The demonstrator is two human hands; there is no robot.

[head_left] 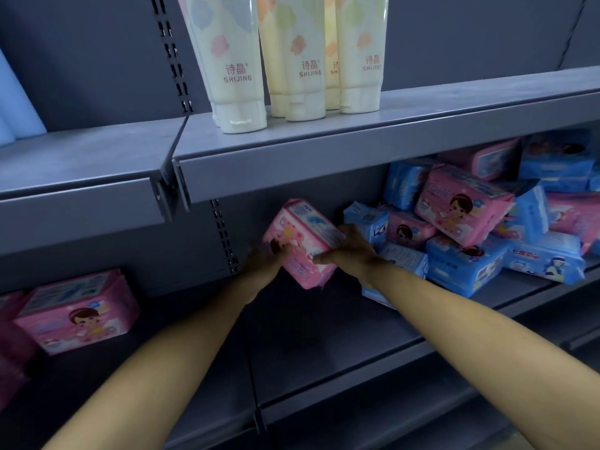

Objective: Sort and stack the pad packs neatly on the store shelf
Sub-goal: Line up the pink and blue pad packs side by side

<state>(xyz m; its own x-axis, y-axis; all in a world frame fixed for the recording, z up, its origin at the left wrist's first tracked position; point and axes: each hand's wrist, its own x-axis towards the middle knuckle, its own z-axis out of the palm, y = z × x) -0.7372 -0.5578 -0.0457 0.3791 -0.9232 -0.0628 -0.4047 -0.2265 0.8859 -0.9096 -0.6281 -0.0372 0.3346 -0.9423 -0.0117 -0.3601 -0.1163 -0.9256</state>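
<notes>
two hands: the left hand and the right hand. one pink pad pack is held between them. one pink pack lies at the left, with more dark pink ones beside it too blurred to count. the heap of pink and blue packs at the right overlaps too much for a sure count. at least four tubes stand on the upper shelf.

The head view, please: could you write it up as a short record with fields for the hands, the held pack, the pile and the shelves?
held pack: pink pad pack, tilted, lifted off the lower shelf
left hand: grips the pack's lower left side
right hand: grips the pack's right side
pile: jumbled pink and blue packs at the right of the lower shelf
sorted pack: pink pack with cartoon girl at the left
upper shelf: cream tubes standing on their caps
</notes>
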